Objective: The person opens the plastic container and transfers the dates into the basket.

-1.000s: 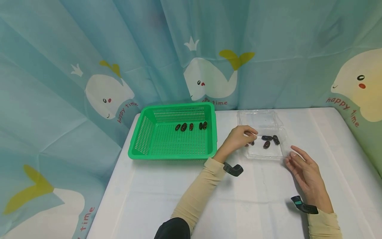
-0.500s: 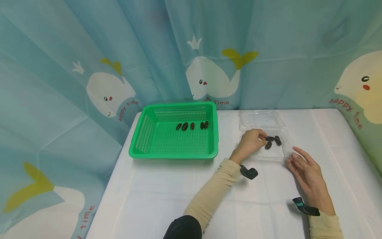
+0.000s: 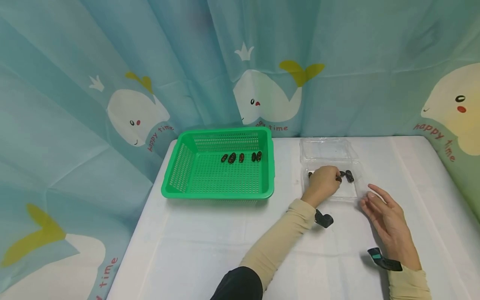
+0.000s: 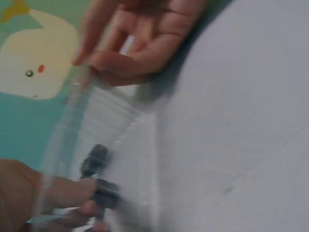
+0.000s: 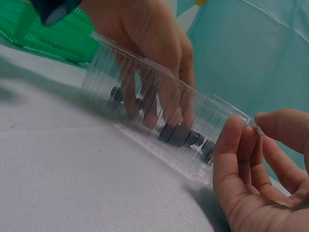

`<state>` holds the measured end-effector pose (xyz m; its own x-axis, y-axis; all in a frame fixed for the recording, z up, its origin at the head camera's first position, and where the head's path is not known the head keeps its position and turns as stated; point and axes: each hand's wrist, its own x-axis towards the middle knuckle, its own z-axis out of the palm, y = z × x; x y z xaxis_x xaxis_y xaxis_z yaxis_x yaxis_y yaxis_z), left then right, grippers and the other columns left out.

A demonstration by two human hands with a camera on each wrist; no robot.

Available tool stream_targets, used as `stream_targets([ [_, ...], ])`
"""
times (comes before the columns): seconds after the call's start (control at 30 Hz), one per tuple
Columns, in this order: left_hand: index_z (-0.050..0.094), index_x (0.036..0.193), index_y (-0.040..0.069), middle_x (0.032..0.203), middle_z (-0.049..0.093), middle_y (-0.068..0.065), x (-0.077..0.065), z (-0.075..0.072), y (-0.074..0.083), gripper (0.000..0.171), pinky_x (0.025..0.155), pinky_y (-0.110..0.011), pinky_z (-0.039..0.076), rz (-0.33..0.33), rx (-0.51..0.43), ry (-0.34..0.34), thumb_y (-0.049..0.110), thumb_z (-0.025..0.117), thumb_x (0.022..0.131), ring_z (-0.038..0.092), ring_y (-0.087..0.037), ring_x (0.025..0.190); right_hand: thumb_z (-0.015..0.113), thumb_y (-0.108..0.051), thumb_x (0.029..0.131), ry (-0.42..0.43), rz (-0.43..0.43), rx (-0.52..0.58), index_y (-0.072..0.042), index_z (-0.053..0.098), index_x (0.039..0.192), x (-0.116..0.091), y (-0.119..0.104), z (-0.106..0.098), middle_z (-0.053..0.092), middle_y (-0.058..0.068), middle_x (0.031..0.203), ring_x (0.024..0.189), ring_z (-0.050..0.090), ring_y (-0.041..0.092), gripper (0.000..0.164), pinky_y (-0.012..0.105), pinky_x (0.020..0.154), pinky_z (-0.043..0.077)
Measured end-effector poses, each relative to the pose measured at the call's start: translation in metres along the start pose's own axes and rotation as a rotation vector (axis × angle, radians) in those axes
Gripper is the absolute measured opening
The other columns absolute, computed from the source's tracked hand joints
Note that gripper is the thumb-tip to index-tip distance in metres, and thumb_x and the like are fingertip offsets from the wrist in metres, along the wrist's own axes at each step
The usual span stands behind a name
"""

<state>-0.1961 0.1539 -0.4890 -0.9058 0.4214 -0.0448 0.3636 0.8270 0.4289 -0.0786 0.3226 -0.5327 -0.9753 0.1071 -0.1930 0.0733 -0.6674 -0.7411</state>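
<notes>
My left hand (image 3: 323, 183) reaches down into a clear plastic clamshell box (image 3: 348, 194). Its thumb and fingers pinch a dark brown date (image 4: 105, 193) low inside the box. Close by lies another date (image 3: 349, 176), and one more date (image 3: 310, 175) peeks out left of the hand. Part of the box floor is hidden under that hand. At the box's right edge, my right hand (image 3: 386, 216) grips the rim, with the thumb on top and fingers outside the wall, as the right wrist view shows.
A green plastic basket (image 3: 217, 196) stands left of the box, with several dates (image 3: 232, 158) near its back. The box's hinged lid (image 3: 325, 146) lies open toward the curtain (image 3: 180, 83) behind the white table (image 3: 210, 241).
My left hand has moved right and deeper into the box, from the left-hand dates to those further right, and its fingers have closed on one. The right hand stays at the rim.
</notes>
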Motion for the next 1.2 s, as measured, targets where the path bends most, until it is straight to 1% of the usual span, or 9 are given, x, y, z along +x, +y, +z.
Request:
stream_targets([
  [0.13, 0.08, 0.109, 0.027, 0.098, 0.077, 0.016, 0.001, 0.009, 0.0, 0.014, 0.064, -0.012, 0.047, 0.049, 0.075, 0.037, 0.027, 0.074, 0.095, 0.067, 0.003, 0.081, 0.052, 0.006, 0.105, -0.006, -0.005, 0.009, -0.013, 0.069, 0.131, 0.001, 0.001, -0.001, 0.071, 0.003, 0.101, 0.09, 0.074, 0.013, 0.036, 0.023, 0.081, 0.063],
  [0.23, 0.08, 0.105, 0.031, 0.093, 0.076, 0.019, 0.002, 0.012, 0.0, 0.012, 0.06, -0.013, 0.045, 0.052, 0.108, 0.043, 0.03, 0.076, 0.093, 0.064, 0.004, 0.076, 0.052, 0.006, 0.105, -0.009, 0.0, 0.017, -0.013, 0.069, 0.131, 0.002, 0.001, -0.001, 0.071, 0.003, 0.102, 0.091, 0.074, 0.013, 0.036, 0.024, 0.082, 0.063],
  [0.4, 0.079, 0.1, 0.031, 0.088, 0.073, 0.019, 0.002, 0.01, 0.001, 0.01, 0.059, -0.013, 0.042, 0.076, 0.075, 0.027, 0.027, 0.076, 0.092, 0.058, 0.005, 0.073, 0.052, 0.006, 0.105, -0.005, 0.003, 0.026, -0.013, 0.07, 0.131, 0.002, 0.0, -0.001, 0.07, 0.003, 0.103, 0.092, 0.073, 0.013, 0.036, 0.024, 0.082, 0.062],
  [0.6, 0.074, 0.105, 0.028, 0.093, 0.073, 0.018, 0.0, 0.007, 0.001, 0.013, 0.063, -0.011, 0.042, 0.114, 0.033, -0.014, 0.022, 0.075, 0.093, 0.059, 0.004, 0.078, 0.051, 0.005, 0.106, -0.01, 0.005, 0.018, -0.013, 0.07, 0.131, 0.001, 0.0, 0.0, 0.07, 0.002, 0.101, 0.091, 0.073, 0.013, 0.036, 0.024, 0.082, 0.063],
  [0.7, 0.073, 0.106, 0.027, 0.096, 0.072, 0.016, -0.001, 0.006, 0.0, 0.015, 0.067, -0.011, 0.043, 0.13, 0.03, -0.016, 0.021, 0.075, 0.093, 0.06, 0.004, 0.082, 0.052, 0.005, 0.105, -0.007, 0.007, 0.012, -0.013, 0.07, 0.131, 0.0, 0.0, 0.0, 0.071, 0.002, 0.101, 0.091, 0.074, 0.012, 0.036, 0.024, 0.082, 0.063],
  [0.8, 0.071, 0.107, 0.026, 0.097, 0.069, 0.016, -0.002, 0.002, 0.0, 0.014, 0.07, -0.009, 0.043, 0.156, 0.014, 0.004, 0.021, 0.076, 0.094, 0.06, 0.004, 0.085, 0.053, 0.005, 0.105, -0.009, 0.009, 0.013, -0.014, 0.07, 0.13, 0.001, -0.002, 0.0, 0.071, 0.001, 0.101, 0.091, 0.073, 0.012, 0.036, 0.024, 0.082, 0.063],
  [0.93, 0.071, 0.108, 0.026, 0.1, 0.07, 0.016, -0.01, -0.004, 0.001, 0.017, 0.072, -0.007, 0.041, 0.171, -0.034, 0.034, 0.023, 0.078, 0.093, 0.061, 0.005, 0.089, 0.051, 0.004, 0.106, -0.025, 0.02, 0.02, -0.014, 0.07, 0.13, 0.001, -0.001, -0.002, 0.072, 0.002, 0.101, 0.091, 0.074, 0.013, 0.035, 0.024, 0.082, 0.063],
  [1.1, 0.072, 0.108, 0.028, 0.104, 0.074, 0.017, -0.027, -0.014, 0.002, 0.02, 0.072, -0.005, 0.039, 0.162, -0.095, 0.071, 0.025, 0.082, 0.09, 0.064, 0.007, 0.093, 0.051, 0.003, 0.106, -0.019, 0.025, -0.003, -0.015, 0.07, 0.13, -0.001, 0.001, -0.003, 0.07, 0.001, 0.1, 0.092, 0.074, 0.012, 0.035, 0.023, 0.083, 0.062],
  [1.2, 0.073, 0.106, 0.026, 0.102, 0.077, 0.016, -0.037, -0.02, 0.0, 0.021, 0.069, -0.002, 0.037, 0.165, -0.178, 0.102, 0.023, 0.084, 0.089, 0.062, 0.011, 0.083, 0.054, 0.001, 0.106, 0.0, 0.023, -0.024, -0.017, 0.07, 0.13, -0.001, 0.001, -0.002, 0.069, 0.0, 0.102, 0.093, 0.074, 0.011, 0.035, 0.022, 0.084, 0.062],
])
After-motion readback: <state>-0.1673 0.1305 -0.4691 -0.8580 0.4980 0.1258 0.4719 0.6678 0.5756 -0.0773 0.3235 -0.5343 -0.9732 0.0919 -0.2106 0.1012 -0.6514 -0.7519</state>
